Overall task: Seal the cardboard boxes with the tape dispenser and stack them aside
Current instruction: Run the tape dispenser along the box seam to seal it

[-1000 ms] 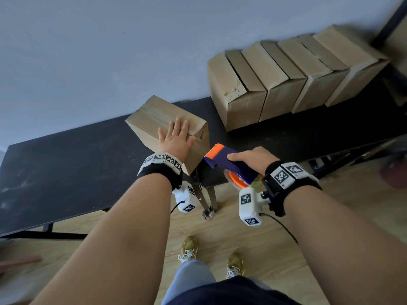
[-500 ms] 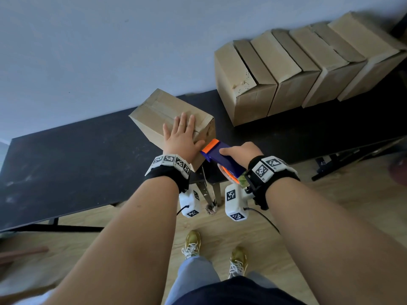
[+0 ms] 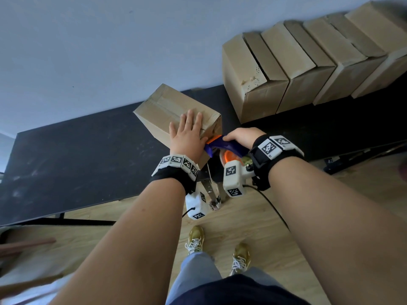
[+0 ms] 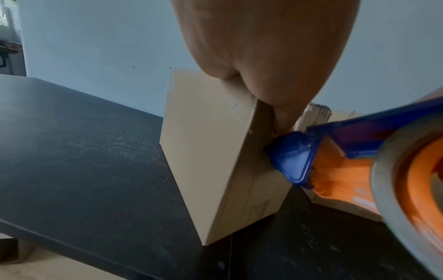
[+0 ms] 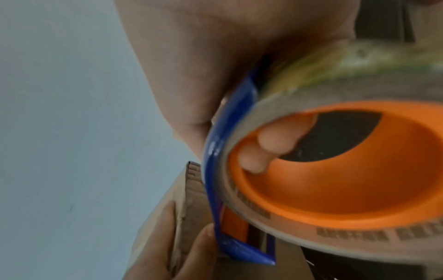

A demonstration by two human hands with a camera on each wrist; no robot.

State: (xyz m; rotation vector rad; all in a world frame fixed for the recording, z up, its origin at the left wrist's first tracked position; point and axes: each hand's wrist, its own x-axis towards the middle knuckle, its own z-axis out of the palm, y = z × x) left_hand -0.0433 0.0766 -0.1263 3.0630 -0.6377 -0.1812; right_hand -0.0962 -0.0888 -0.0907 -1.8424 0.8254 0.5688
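- Cardboard lies under our left hand (image 3: 187, 134), whose straight, slightly spread fingers (image 3: 189, 117) press the box (image 3: 164, 106) top.
- Our right hand (image 3: 241, 137) curls around the blue-and-orange tape dispenser (image 3: 222, 147), its nose touching the box's near end.
- That box sits on the black table (image 3: 77, 155); five more boxes (image 3: 293, 69) stand against the wall.

A brown cardboard box (image 3: 174, 111) with closed flaps sits on the black worktop (image 3: 77, 155), the blue and orange tape dispenser (image 3: 222, 148) touches its near end, and more brown boxes (image 3: 308, 62) lean in a row by the wall.
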